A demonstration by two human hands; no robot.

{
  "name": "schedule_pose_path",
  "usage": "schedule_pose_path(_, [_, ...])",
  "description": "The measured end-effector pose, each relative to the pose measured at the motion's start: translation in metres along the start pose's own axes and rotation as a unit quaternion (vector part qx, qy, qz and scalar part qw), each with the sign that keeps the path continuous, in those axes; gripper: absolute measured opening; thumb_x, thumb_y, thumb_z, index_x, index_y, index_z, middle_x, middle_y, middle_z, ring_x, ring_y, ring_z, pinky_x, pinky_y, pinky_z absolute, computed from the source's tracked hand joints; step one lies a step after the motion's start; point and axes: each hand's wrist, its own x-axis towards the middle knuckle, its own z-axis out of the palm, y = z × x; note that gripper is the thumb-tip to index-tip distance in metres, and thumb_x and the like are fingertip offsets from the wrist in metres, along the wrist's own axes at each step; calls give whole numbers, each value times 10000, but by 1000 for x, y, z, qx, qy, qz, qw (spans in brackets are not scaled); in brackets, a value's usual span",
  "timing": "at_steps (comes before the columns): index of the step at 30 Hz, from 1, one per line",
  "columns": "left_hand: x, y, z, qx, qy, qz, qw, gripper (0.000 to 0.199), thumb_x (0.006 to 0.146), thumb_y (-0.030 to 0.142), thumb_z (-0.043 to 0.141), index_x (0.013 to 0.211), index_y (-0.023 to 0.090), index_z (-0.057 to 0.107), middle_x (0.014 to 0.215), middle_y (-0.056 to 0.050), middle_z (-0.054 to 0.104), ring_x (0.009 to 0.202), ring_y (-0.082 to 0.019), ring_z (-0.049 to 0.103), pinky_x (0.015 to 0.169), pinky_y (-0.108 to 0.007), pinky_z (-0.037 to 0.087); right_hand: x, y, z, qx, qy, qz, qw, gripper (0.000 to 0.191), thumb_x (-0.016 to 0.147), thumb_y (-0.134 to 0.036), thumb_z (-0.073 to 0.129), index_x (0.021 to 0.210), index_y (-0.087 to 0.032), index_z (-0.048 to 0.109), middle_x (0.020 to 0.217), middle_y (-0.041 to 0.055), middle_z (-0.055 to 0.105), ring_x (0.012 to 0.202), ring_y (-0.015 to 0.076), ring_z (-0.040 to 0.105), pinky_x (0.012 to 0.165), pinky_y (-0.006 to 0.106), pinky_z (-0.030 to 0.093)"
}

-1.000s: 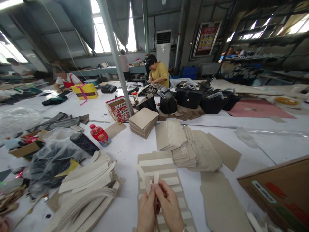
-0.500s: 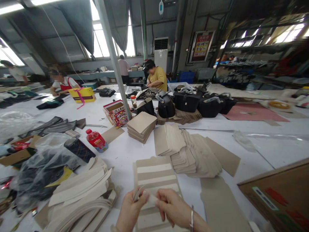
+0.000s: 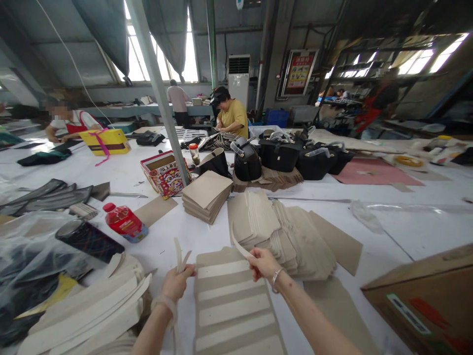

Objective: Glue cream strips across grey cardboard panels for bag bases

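Observation:
My left hand [image 3: 175, 282] is closed around thin pale strips [image 3: 179, 254], whose ends stick up above the fingers. More pale strip material hangs beside that wrist. Between thumb and fingers, my right hand [image 3: 263, 265] pinches one narrow curved off-white strip [image 3: 239, 245]. It is at the upper right of a beige board [image 3: 214, 257] that lies flat with several lighter strips across it in rows. At the lower left is a heap of curved cream pieces [image 3: 92, 310]. Beyond the board lie fanned stacks of beige shaped pieces [image 3: 254, 219].
A cardboard box [image 3: 424, 296] stands at the right front. Farther back are a stack of boards [image 3: 207, 192], a red-labelled bottle [image 3: 125, 223], a patterned box [image 3: 164, 175], a metal post [image 3: 158, 88] and black bags [image 3: 279, 157]. Co-workers sit and stand across the table.
My hands were together low over the board; now they are apart and farther forward. The right one has carried a strip to the board's upper right. The view has shifted rightward.

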Motion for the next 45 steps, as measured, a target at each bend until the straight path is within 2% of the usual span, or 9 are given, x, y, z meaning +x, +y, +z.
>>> schedule_pose_path(3, [6,7,1,-43,-5,16,999,503,673,564,480,938,144,556,519,17,521,340,-67,284,368,-225,202,-5,-8,1,-39,-83,-41,995,188,672,-336,558,644,-163,492,440,-90,450,276,34,337,287,159,257])
schedule_pose_path(6, [6,5,-4,-61,6,27,998,565,722,598,410,1106,190,489,860,-59,632,343,-52,301,362,-234,221,-19,-14,-8,-82,-191,-77,975,166,699,-321,551,688,-156,542,498,-65,496,386,55,433,393,170,349])
schedule_pose_path(10, [5,-14,-5,52,20,28,998,494,739,539,402,998,154,571,833,-79,659,453,-126,503,437,-257,357,-29,-1,-22,-190,-59,-150,969,158,734,-300,509,688,-160,567,817,36,620,771,143,571,714,249,434])
schedule_pose_path(13, [2,-28,3,150,25,55,987,380,702,443,494,938,164,598,842,-68,675,767,-206,617,658,-271,434,-28,25,-23,-223,79,-174,956,180,754,-304,468,692,-175,578,1134,90,547,1078,201,480,915,296,342])
schedule_pose_path(16, [0,-33,14,236,25,56,970,349,703,435,503,916,174,597,847,-62,680,856,-217,612,731,-275,415,-25,50,-15,-198,132,-155,959,209,763,-334,446,703,-186,581,1222,108,500,1178,217,409,965,309,297])
schedule_pose_path(29, [-11,-48,10,231,31,34,972,249,693,374,509,864,201,563,792,-28,663,780,-189,614,683,-261,418,-17,72,9,-135,117,-157,971,220,750,-353,480,706,-174,601,1248,126,487,1193,247,393,998,365,269])
schedule_pose_path(35, [-23,-35,-5,147,113,107,977,500,663,496,531,1021,148,554,980,-107,639,888,-260,593,792,-362,435,-41,30,5,-210,98,-201,952,227,807,-342,437,735,-177,576,963,79,591,944,193,524,831,289,377])
schedule_pose_path(40, [-43,1,-10,-37,-76,142,986,604,671,521,575,1178,206,481,938,-29,646,715,-158,584,651,-263,451,-74,-20,14,-254,-116,-214,936,208,818,-289,444,667,-184,541,584,-35,517,579,96,476,565,192,351])
schedule_pose_path(45, [-46,-10,-16,-25,-224,58,972,453,634,565,598,839,162,587,447,96,375,376,-42,259,380,-196,196,-69,-18,14,-225,-154,-137,952,165,775,-264,467,665,-172,549,497,-52,496,448,61,409,441,168,298])
